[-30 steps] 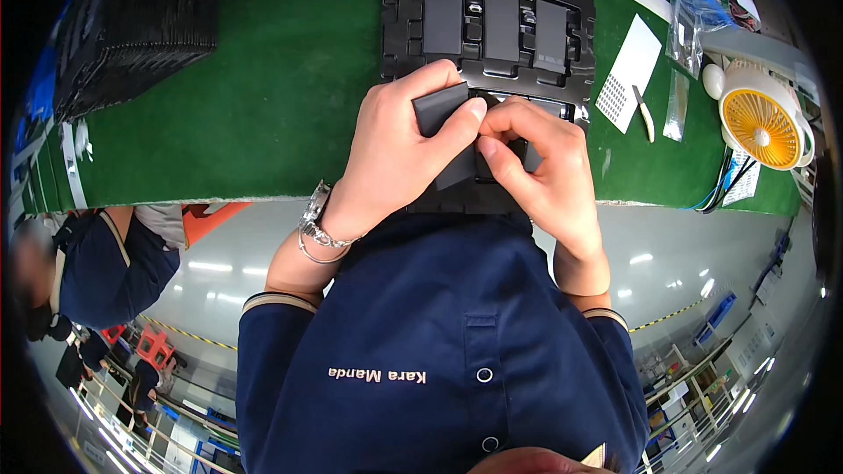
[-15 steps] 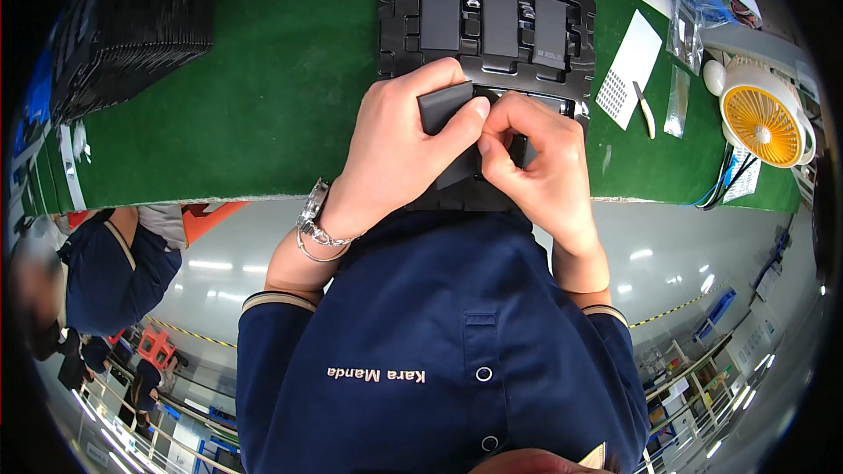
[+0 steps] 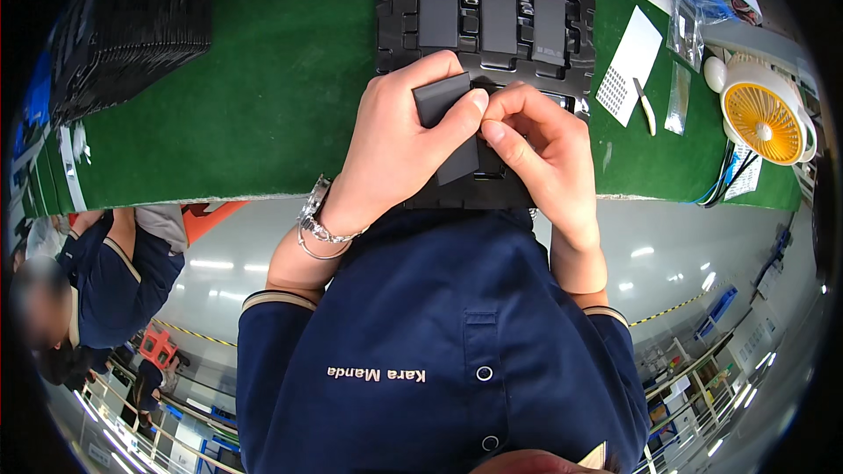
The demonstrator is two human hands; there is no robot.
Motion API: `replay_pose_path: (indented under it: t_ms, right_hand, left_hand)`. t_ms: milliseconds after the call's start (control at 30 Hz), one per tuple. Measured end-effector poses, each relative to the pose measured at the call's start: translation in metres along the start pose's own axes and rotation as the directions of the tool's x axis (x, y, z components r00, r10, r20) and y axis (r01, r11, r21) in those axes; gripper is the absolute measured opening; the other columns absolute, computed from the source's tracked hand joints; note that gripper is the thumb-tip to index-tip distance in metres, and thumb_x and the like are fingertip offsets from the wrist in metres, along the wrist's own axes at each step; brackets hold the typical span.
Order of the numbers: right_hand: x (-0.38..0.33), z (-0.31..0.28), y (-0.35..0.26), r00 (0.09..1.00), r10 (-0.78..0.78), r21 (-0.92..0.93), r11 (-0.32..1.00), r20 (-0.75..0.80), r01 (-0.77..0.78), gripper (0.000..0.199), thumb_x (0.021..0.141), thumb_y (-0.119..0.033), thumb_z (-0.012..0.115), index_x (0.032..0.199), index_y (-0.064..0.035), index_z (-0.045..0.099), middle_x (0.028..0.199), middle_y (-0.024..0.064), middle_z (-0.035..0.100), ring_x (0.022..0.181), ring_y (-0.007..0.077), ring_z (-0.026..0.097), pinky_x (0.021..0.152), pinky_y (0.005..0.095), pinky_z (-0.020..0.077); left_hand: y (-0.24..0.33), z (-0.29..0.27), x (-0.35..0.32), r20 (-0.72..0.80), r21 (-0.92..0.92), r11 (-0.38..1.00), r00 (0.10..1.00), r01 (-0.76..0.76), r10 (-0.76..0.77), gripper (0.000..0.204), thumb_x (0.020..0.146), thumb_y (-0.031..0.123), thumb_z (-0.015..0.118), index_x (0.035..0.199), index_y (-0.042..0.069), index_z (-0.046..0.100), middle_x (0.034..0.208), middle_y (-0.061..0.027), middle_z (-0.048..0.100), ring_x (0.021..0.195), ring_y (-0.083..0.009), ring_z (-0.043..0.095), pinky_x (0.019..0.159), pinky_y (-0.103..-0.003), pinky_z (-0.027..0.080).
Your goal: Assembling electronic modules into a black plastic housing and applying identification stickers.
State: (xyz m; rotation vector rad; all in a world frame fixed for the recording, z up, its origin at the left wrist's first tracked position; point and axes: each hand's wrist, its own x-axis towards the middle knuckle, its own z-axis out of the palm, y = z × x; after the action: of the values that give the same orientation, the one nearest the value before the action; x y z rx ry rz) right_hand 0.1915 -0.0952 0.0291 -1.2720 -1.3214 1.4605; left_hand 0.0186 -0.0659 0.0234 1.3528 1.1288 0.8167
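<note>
Left hand (image 3: 399, 145) grips dark panel (image 3: 448, 127) (near table edge).

Left of the black tray (image 3: 399, 13), the green counter (image 3: 281, 96) lies bare as far as the stack of black trays (image 3: 132, 26). Right of the tray, a white card (image 3: 630, 66), tweezers (image 3: 645, 107) and a small fan (image 3: 762, 110) crowd the way

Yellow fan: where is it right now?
Head view, far right: the fan sits at the green mat's right edge, beyond the white card.
</note>
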Motion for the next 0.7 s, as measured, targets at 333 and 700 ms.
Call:
replay_pose_path:
  t_ms: [333,700]
  right_hand:
    - [-0.0036,0.0016,-0.0005,0.999,-0.017,-0.005,1.000,-0.040,0.017,0.012,0.088,-0.008,0.066,0.092,0.0026,0.062,0.082,0.0043,0.061,0.074,0.0103,0.057,0.071,0.0252,0.0473]
    - [-0.0044,0.0009,-0.0007,0.998,0.053,0.049,0.997,0.021,-0.054,0.016,0.094,-0.013,0.060,0.093,0.0021,0.059,0.079,0.0019,0.057,0.072,0.0089,0.053,0.067,0.0242,0.0445]
  left_hand:
    - [0.0006,0.0026,-0.0007,0.013,-0.041,0.999,1.000,-0.006,0.006,0.021,0.089,0.014,0.061,0.075,0.003,0.051,0.062,0.0057,0.043,0.060,-0.0030,0.036,0.052,-0.022,0.031]
    - [-0.0006,0.0082,-0.0012,0.007,-0.161,0.987,1.000,-0.018,0.019,0.018,0.090,0.012,0.059,0.076,0.004,0.052,0.064,0.0056,0.046,0.059,-0.0018,0.039,0.052,-0.020,0.032]
